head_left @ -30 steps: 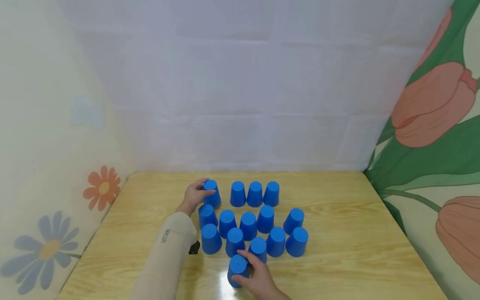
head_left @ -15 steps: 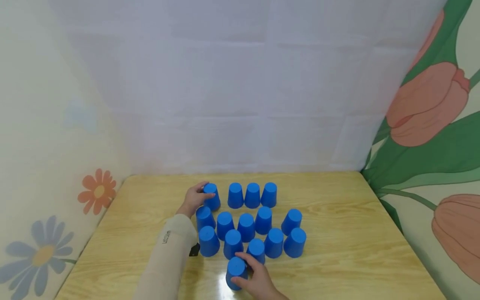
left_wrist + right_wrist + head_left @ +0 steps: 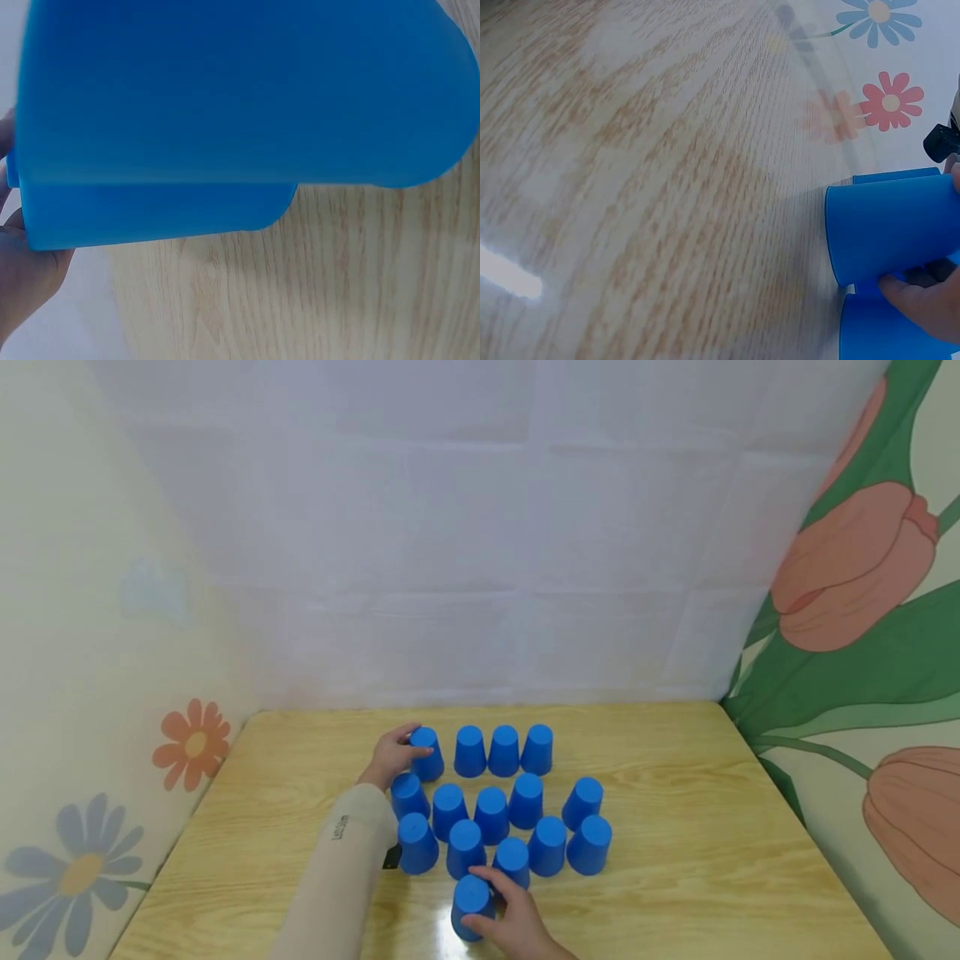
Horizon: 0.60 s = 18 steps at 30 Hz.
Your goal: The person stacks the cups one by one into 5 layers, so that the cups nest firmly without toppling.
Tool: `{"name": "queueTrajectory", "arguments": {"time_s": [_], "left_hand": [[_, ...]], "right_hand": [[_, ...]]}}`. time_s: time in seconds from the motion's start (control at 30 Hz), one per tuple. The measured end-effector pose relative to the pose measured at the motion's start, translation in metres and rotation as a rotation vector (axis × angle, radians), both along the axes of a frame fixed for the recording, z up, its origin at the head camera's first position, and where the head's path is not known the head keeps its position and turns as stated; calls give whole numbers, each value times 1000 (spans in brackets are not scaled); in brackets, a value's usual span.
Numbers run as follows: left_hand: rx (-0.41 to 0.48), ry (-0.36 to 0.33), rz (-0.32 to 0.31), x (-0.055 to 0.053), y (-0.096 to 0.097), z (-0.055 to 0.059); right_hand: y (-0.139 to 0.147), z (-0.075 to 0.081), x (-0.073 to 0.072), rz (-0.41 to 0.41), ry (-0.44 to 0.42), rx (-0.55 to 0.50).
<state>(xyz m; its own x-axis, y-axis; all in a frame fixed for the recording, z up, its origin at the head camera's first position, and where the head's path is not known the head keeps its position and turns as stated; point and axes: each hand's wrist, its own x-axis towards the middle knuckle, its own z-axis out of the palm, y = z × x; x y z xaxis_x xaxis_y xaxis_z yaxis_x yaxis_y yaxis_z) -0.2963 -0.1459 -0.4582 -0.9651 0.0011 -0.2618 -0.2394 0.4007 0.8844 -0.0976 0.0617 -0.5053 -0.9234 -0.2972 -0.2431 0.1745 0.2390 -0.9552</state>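
Note:
At the far left of the table, my left hand [image 3: 392, 757] grips an upside-down blue plastic cup [image 3: 427, 756] between thumb and fingers. That cup [image 3: 157, 214] shows in the left wrist view behind a nearer blue cup [image 3: 240, 90], with part of the hand [image 3: 30, 274] at the edge. Near the front, my right hand [image 3: 517, 917] grips another upside-down blue cup [image 3: 472, 906]. In the right wrist view, the thumb of this hand [image 3: 930, 306] lies against the cup [image 3: 892, 225].
Three blue cups [image 3: 504, 752] stand in a back row, right of the left-hand cup. Several more [image 3: 491, 817] stand upside down in loose rows in the middle. The wooden table [image 3: 697, 860] meets a white cloth backdrop [image 3: 487, 527] and flowered side walls.
My left hand has slid its cup a little to the right, narrowing the gap to the back row. My right hand keeps its grip in place. The head view has shifted slightly.

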Motion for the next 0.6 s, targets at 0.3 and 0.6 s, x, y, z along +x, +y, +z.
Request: {"name": "queueTrajectory", "arguments": {"time_s": [0.3, 0.6], "left_hand": [[-58, 27, -27, 1, 6, 1], [-92, 34, -34, 1, 8, -3]], "right_hand": [[2, -1, 1, 5, 22, -46], [2, -2, 0, 10, 4, -63]]}}
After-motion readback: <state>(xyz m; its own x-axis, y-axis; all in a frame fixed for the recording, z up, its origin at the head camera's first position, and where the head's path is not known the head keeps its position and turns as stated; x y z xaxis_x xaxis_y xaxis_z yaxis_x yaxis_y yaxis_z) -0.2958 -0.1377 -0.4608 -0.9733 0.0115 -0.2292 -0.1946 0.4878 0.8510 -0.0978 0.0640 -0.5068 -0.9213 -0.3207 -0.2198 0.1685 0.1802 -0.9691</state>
